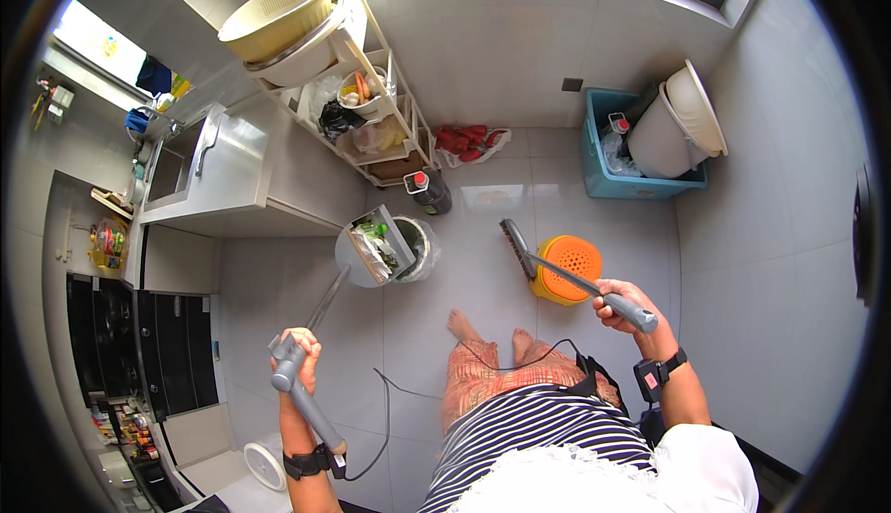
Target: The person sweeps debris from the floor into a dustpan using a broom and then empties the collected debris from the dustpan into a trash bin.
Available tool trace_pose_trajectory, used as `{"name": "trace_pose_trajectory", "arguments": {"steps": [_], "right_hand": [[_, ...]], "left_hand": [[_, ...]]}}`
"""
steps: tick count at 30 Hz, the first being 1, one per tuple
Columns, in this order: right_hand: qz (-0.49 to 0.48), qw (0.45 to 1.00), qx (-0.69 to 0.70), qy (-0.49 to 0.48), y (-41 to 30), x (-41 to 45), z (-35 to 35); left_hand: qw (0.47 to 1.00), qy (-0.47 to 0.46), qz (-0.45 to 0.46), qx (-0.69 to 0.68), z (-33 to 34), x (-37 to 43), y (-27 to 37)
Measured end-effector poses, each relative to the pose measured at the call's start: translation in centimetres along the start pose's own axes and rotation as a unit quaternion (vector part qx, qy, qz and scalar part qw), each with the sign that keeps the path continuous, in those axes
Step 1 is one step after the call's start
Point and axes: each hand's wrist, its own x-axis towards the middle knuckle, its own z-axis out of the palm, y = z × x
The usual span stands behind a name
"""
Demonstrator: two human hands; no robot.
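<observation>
My left hand grips the handle of a grey long-handled dustpan. The pan is tilted at the near side of a lined trash bin, partly over its mouth. Green vegetable scraps and a crumpled silvery wrapper lie in the pan. In my right hand is the grey handle of a broom, its bristled head held to the left of a yellow stool with an orange perforated top. Whether the bristles touch the floor or the stool, I cannot tell.
A white shelf rack holds basins and vegetables. Beside it stand a dark bottle with a red cap and a bag of red items. A blue tub holds buckets at the right wall. The counter projects from the left.
</observation>
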Motion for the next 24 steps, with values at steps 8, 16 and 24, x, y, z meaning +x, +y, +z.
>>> {"name": "trace_pose_trajectory", "arguments": {"steps": [8, 16, 24], "right_hand": [[-0.021, 0.997, -0.080, -0.005, -1.3, -6.6, 4.5], [-0.011, 0.986, -0.062, -0.156, -1.0, -6.6, 4.1], [0.030, 0.970, 0.010, -0.242, 0.4, -3.6, 4.6]], "left_hand": [[0.999, -0.021, 0.027, -0.036, -0.1, 0.7, -1.0], [0.998, -0.057, 0.026, -0.017, 0.4, -0.1, -0.5], [0.990, -0.105, 0.060, 0.072, 3.1, -1.1, 1.0]]}}
